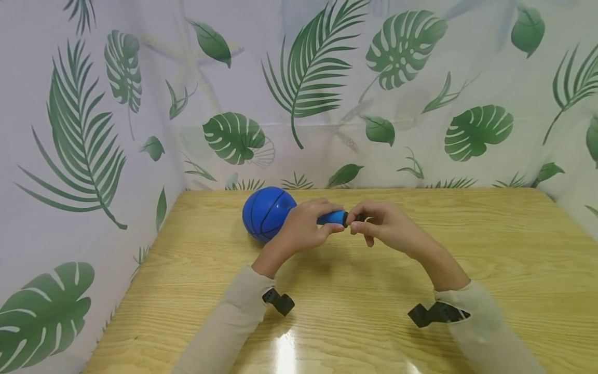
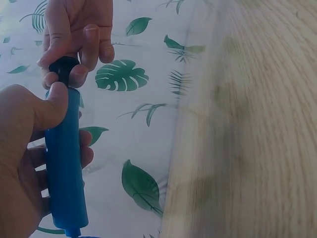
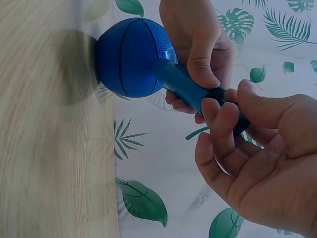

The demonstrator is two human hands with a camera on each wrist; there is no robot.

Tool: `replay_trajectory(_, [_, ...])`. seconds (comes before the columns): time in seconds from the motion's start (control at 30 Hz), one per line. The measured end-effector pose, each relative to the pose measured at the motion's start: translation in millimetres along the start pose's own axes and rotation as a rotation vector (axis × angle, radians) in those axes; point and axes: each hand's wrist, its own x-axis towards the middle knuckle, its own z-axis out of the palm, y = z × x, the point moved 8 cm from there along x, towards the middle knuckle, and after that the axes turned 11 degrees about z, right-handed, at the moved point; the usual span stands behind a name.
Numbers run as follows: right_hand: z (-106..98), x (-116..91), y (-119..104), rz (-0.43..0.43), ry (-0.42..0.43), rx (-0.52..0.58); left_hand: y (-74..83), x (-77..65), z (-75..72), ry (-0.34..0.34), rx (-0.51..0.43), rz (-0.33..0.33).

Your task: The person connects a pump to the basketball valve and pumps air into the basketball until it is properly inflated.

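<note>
A blue ball (image 1: 262, 215) with black basketball lines rests on the table at the back, left of both hands. My left hand (image 1: 306, 226) grips the blue barrel of a small hand pump (image 2: 65, 163), thumb near its black collar. In the right wrist view the pump's far end meets the ball (image 3: 130, 57); the exact joint is hard to see. My right hand (image 1: 385, 228) pinches the pump's black handle (image 2: 63, 65) between thumb and fingers. A short stretch of dark rod shows between handle and barrel.
The wooden table (image 1: 355, 311) runs back to a white curtain (image 1: 322, 156) printed with green leaves. The curtain also hangs along the left and right sides. A black wrist mount (image 1: 279, 301) sits on the left sleeve, another (image 1: 439, 314) on the right.
</note>
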Motion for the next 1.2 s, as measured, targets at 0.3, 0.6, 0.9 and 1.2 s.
replay_trajectory(0.3, [-2.0,-5.4,-1.8,-0.015,-0.062,-0.021,-4.6,-3.9,0.4,-0.023,-0.061,-0.038])
replay_trajectory(0.6, [-33.6,-26.1,-7.5,-0.031,-0.052,-0.029,-15.4,-8.8,-8.6,0.032,-0.118,-0.113])
replay_trajectory(0.9, [-62.5,-49.7,-21.5,-0.103,0.055,-0.041,-16.5,-9.0,-18.3,0.072,-0.107,-0.095])
replay_trajectory(1.2, [-56.0,-43.9,-17.6,-0.105,0.063,-0.040,-15.8,-9.2,-13.7,0.056,-0.074,-0.098])
